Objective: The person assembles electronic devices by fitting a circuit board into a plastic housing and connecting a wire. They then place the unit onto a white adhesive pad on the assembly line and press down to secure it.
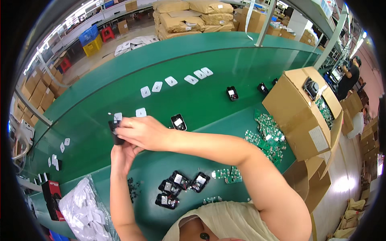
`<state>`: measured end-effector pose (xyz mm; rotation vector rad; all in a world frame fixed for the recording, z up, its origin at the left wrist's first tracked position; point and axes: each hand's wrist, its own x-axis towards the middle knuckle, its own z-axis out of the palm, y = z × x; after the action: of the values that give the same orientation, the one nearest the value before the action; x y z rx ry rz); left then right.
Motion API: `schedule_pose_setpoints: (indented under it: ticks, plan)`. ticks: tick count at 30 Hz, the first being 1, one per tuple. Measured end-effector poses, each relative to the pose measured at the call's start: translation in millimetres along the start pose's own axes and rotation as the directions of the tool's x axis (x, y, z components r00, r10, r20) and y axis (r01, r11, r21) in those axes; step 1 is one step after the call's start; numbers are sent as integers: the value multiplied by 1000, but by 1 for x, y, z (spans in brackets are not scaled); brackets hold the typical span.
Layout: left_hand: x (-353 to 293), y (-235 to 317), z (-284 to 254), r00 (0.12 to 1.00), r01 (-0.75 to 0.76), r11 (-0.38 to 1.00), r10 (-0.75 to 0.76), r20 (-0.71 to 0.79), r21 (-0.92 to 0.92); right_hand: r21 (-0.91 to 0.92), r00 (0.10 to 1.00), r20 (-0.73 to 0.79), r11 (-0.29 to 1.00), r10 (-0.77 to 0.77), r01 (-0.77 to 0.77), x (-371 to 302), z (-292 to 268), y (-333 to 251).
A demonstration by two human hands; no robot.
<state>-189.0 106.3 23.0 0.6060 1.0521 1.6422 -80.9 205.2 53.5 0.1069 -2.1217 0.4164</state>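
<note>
My right hand [146, 132] reaches across to the left, its fingers closed on a black plastic housing [118, 139]. From below, my left hand [124, 158] grips the same piece, wrist to wrist with the right. A thin wire end shows at the top of the piece, but my fingers cover most of it. Just beyond lie a white plate [118, 116] and another white plate [140, 112] on the green belt. To the right of my right hand rests an open black housing [178, 122] with a white block inside.
Several open black housings [179, 179] with wires lie near my body. Green circuit boards [269, 136] are heaped beside a cardboard box [299, 108]. A plastic bag of white parts [84, 211] sits at the lower left, beside small black pieces [133, 188]. A person [350, 76] works far right.
</note>
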Motion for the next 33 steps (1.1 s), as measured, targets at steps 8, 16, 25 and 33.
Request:
schedule_pose_setpoints:
  ticks: [8,16,25,33]
  plan:
    - [-98,-30,46,915,302,952,-276,294,-45,-25,972,197,991,-127,134,-103,-97,-86]
    - [-129,-71,83,885,275,958,-219,411,-83,58,881,65,880,469,-472,-164,-123,-115]
    - [-148,-98,102,979,-56,990,30,203,127,345,830,183,756,527,-556,-162,-117,-130]
    - [-153,-133,101,923,-373,742,361,136,557,284,778,159,726,608,-626,-169,-90,-140]
